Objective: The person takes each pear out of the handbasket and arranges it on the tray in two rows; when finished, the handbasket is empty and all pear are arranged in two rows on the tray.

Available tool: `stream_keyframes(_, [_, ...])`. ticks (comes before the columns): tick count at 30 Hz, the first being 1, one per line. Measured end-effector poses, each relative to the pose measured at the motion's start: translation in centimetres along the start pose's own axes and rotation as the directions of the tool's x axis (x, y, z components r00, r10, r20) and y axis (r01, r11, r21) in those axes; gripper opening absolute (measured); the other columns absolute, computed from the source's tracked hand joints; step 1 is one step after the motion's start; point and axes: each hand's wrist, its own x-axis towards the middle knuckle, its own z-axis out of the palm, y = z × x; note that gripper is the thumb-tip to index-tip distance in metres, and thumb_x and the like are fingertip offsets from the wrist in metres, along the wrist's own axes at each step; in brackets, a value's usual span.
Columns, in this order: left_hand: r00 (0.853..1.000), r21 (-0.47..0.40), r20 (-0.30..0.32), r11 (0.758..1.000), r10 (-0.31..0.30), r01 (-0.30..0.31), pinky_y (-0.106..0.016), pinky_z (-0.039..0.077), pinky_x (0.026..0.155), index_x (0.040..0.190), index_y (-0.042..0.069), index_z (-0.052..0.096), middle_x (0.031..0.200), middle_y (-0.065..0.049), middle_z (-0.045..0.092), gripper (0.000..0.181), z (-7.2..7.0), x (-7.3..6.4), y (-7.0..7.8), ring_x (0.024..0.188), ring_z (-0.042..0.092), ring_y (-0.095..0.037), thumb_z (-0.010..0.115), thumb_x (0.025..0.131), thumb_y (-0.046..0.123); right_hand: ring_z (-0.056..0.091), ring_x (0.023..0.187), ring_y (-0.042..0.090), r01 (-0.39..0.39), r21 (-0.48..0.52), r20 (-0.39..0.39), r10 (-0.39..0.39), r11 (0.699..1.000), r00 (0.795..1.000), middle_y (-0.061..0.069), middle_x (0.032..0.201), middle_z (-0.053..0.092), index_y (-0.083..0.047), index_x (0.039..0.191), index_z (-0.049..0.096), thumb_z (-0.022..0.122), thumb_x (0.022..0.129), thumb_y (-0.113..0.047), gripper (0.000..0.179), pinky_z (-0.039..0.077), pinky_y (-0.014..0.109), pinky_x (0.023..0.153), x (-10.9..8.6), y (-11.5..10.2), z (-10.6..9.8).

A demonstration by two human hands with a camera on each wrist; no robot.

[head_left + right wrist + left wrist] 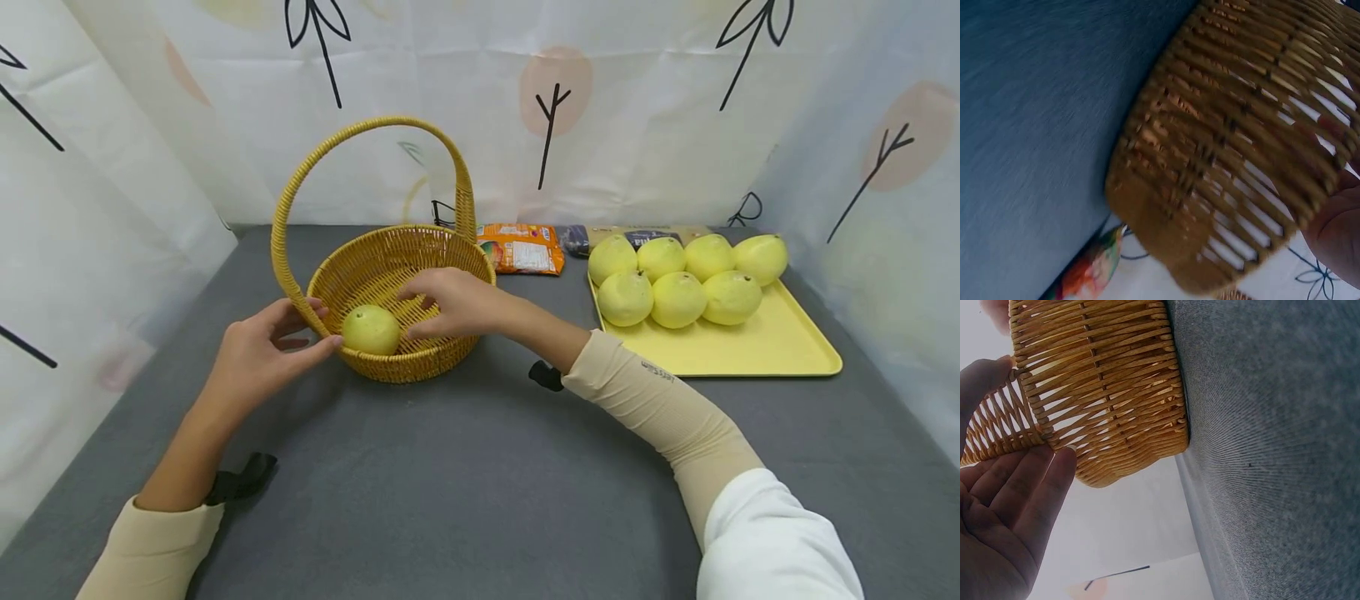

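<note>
A yellow wicker basket with a tall arched handle stands at the left back of the table. My left hand grips its left rim at the foot of the handle, thumb in front and fingers behind. The left wrist view shows those fingertips against the woven side. Inside the basket lies one round, pale yellow-green fruit, like a pomelo, near the left hand's thumb. My right hand reaches over the basket's right rim, with thumb and fingers apart and holding nothing, just right of the fruit. In the right wrist view the weave partly hides it.
A yellow tray at the right back holds several similar fruits. Behind, an orange snack packet lies by the basket, and a brown package lies behind the tray. A patterned white curtain borders the grey table.
</note>
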Motion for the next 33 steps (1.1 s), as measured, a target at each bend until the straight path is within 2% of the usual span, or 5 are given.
stream_keyframes(10, [0.999, -0.002, -0.018, 1.0, 0.031, -0.031, -0.008, 0.054, 0.075, 0.122, 0.008, 0.067, 0.113, -0.008, 0.071, 0.043, 0.0, -0.1, -0.2, 0.093, 0.062, 0.005, 0.083, 0.085, 0.025, 0.044, 0.134, 0.017, 0.038, 0.074, 0.083, -0.044, 0.996, 0.996, 0.005, 0.149, 0.048, -0.008, 0.149, 0.046, 0.072, 0.095, -0.03, 0.064, 0.039, 0.022, 0.108, 3.7, -0.4, 2.3])
stream_keyframes(18, [0.999, 0.0, -0.019, 0.999, 0.045, -0.045, -0.005, 0.052, 0.074, 0.121, 0.008, 0.067, 0.113, -0.009, 0.072, 0.042, 0.0, -0.1, -0.3, 0.095, 0.059, 0.01, 0.084, 0.085, 0.023, 0.052, 0.118, 0.012, 0.056, 0.275, 0.154, -0.102, 0.96, 0.983, 0.001, 0.143, 0.049, -0.012, 0.153, 0.042, 0.07, 0.097, -0.027, 0.064, 0.049, 0.025, 0.093, 4.4, 0.7, 3.1])
stream_keyframes(23, [0.999, 0.003, -0.024, 0.999, 0.044, -0.043, -0.005, 0.052, 0.074, 0.119, 0.009, 0.068, 0.113, -0.008, 0.072, 0.041, 0.0, 0.0, -0.2, 0.096, 0.064, 0.001, 0.084, 0.085, 0.024, 0.048, 0.127, 0.012, 0.048, 0.306, 0.168, -0.104, 0.951, 0.98, 0.0, 0.15, 0.046, -0.013, 0.154, 0.042, 0.071, 0.096, -0.028, 0.067, 0.045, 0.024, 0.102, 4.5, 1.3, 3.2])
stream_keyframes(28, [0.999, 0.008, -0.011, 0.999, 0.034, -0.034, -0.011, 0.056, 0.075, 0.12, 0.009, 0.067, 0.114, -0.008, 0.071, 0.041, 0.0, 0.0, -0.1, 0.097, 0.068, -0.019, 0.083, 0.086, 0.026, 0.052, 0.115, 0.013, 0.067, 0.317, 0.201, -0.136, 0.946, 0.97, 0.003, 0.15, 0.046, -0.011, 0.156, 0.037, 0.069, 0.098, -0.026, 0.069, 0.047, 0.026, 0.092, 4.5, 1.7, 3.1])
stream_keyframes(33, [0.999, 0.004, -0.01, 0.999, 0.032, -0.032, -0.017, 0.058, 0.076, 0.118, 0.009, 0.067, 0.114, -0.008, 0.071, 0.04, 0.0, 0.0, -0.1, 0.097, 0.066, -0.007, 0.083, 0.085, 0.026, 0.05, 0.113, 0.01, 0.095, 0.323, 0.226, -0.174, 0.942, 0.959, 0.004, 0.152, 0.044, -0.011, 0.158, 0.031, 0.065, 0.1, -0.025, 0.069, 0.047, 0.028, 0.094, 4.3, 1.9, 2.8])
